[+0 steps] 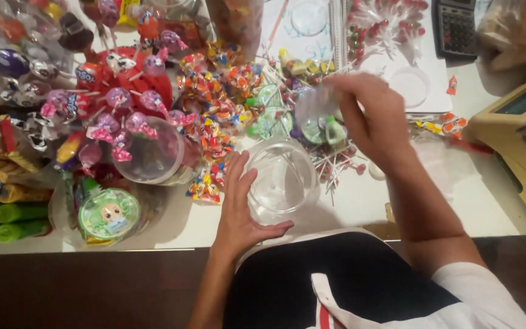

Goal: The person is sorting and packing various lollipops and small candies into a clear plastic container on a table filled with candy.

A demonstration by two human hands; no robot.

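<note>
Clear plastic is what we have in hand: our left hand point(238, 213) cups the side of an open, empty-looking jar point(282, 180) standing near the front edge of the counter point(360, 207), fingers spread against its wall rather than closed round it. Our right hand point(372, 119) hovers over the lollipop pile point(330, 161) behind the jar, curled on something blurred, perhaps a clear lid; we judge the jar is being steadied, and the next move calls for a firm hold

A clear, glossy plastic jar point(282, 180) is gleaming on the smooth, matt white table point(360, 207). Shiny, crinkled foil and cellophane wrappers are glinting on the lollipops point(117, 100). The calculator point(455, 27) is looking like matt plastic.
</note>
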